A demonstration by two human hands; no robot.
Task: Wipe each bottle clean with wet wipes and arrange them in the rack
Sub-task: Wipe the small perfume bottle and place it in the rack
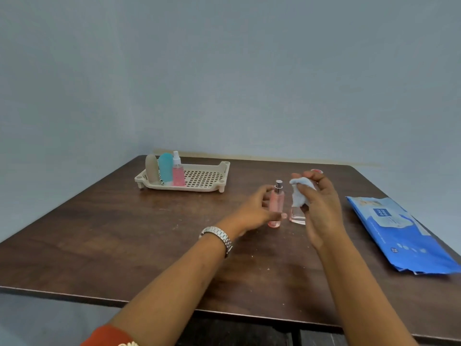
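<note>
Well back on the left of the table (99,233), a cream rack (189,188) with a perforated floor and short feet. Inside it, bunched upright at the left end: a beige bottle (151,172), a teal bottle (165,171) just beside it, then a pink spray bottle (178,174) with a clear cap, right against the teal one.

Nearer, about mid-table, two more bottles standing side by side, close but apart. On the left, a slim pump bottle (276,204): pink liquid, silver collar, upright. Left hand (257,211) reaching in from its left, grip loosely curled round it, fingertips up by the neck, thumb across the lower body; too blurred to judge how firm the hold. On the right, a clear bottle (298,217), glass with a pinkish tint low down, upper part hidden. Right hand (321,208) raised just over it, grip pinching a crumpled pale wipe (300,193) between thumb and fingers, the wipe hanging down over the bottle's top.

Behind the right hand, a small red lid (317,171), mostly hidden. Flat along the table's right edge, a blue pack of wipes (401,236), well apart from the bottles. Metal watch (219,237) on the left wrist, orange sleeve (107,335) at the bottom edge.

Dark brown wood grain on the table, a few pale specks near the forearms. Plain grey-blue wall (224,71) behind.
</note>
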